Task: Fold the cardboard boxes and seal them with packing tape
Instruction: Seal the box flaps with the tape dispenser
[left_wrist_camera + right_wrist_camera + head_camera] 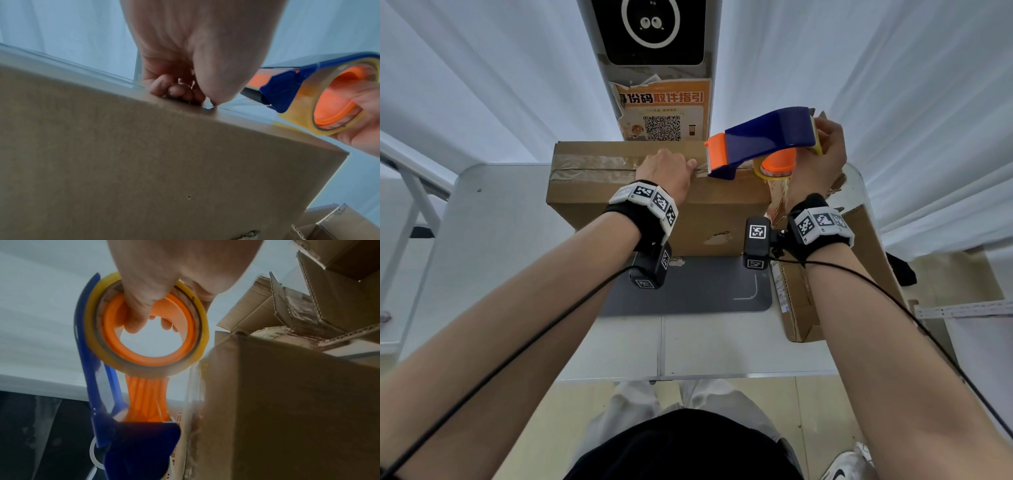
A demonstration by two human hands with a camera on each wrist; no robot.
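Observation:
A closed brown cardboard box [592, 205] [123, 154] [287, 402] stands on the table with clear tape [592, 166] running along its top seam. My left hand [666, 169] [185, 91] rests on the box top, its fingers curled and its thumb tip pressing the tape end at the near edge. My right hand [822, 161] [148, 305] grips a blue and orange tape dispenser [763, 140] [304, 91] [115, 386] through its orange core, just above the box's right end. A yellowish tape roll [197, 308] sits in the dispenser.
A dark grey mat [688, 287] lies on the white table [500, 240] before the box. Flattened and opened cardboard boxes [804, 308] [308, 296] [339, 225] stand at the right. A pillar with an orange notice [664, 109] rises behind, and white curtains hang around.

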